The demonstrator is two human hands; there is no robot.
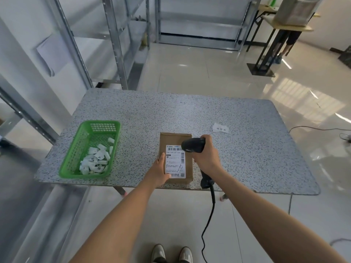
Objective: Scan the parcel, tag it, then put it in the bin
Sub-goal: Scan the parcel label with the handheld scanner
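A brown cardboard parcel (171, 141) lies flat near the front edge of the speckled table (237, 149), its white shipping label (175, 161) facing up. My left hand (159, 171) rests on the parcel's left side and front corner, fingers flat against it. My right hand (206, 155) grips a black barcode scanner (193, 145), whose head hovers over the label's top right corner. The scanner's cable (209, 215) hangs down past the table edge. A small white tag (220, 128) with printed characters lies on the table behind and to the right of the parcel.
A green plastic basket (76, 149) holding several white paper tags sits at the table's front left. Metal shelving (121, 54) stands behind and to the left. Another table (284, 27) with a person's legs beneath it stands at the far right. A cable (313, 128) lies on the floor.
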